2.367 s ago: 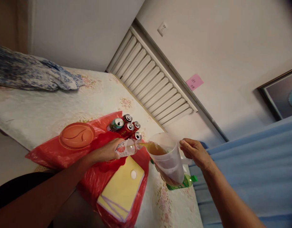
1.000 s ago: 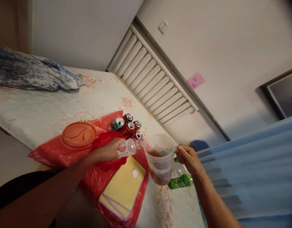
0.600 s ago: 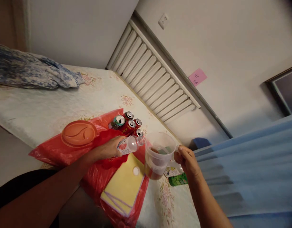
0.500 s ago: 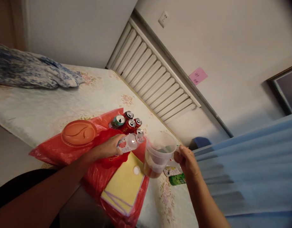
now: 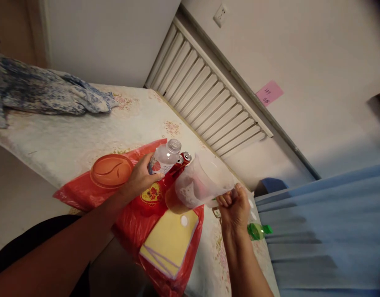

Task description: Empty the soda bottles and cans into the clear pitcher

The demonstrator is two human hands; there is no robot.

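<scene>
A translucent plastic pitcher [image 5: 194,187] with orange-brown liquid in its base is tilted, its mouth toward the upper right of the view. The right hand [image 5: 234,210] has its fingers curled closed around the pitcher's handle side. Left of the pitcher, the left hand [image 5: 143,175] wraps its fingers around a clear plastic bottle [image 5: 165,159] with a printed label, open mouth upward. Red metal cans [image 5: 186,157] stand just behind the pitcher, partly hidden by the bottle. Nearer than the pitcher lies a folded yellow cloth [image 5: 169,241] on a red plastic bag [image 5: 128,231]; farther left of it, a round orange lid [image 5: 112,170]. Right of the pitcher lies a green-capped plastic bottle [image 5: 256,232].
</scene>
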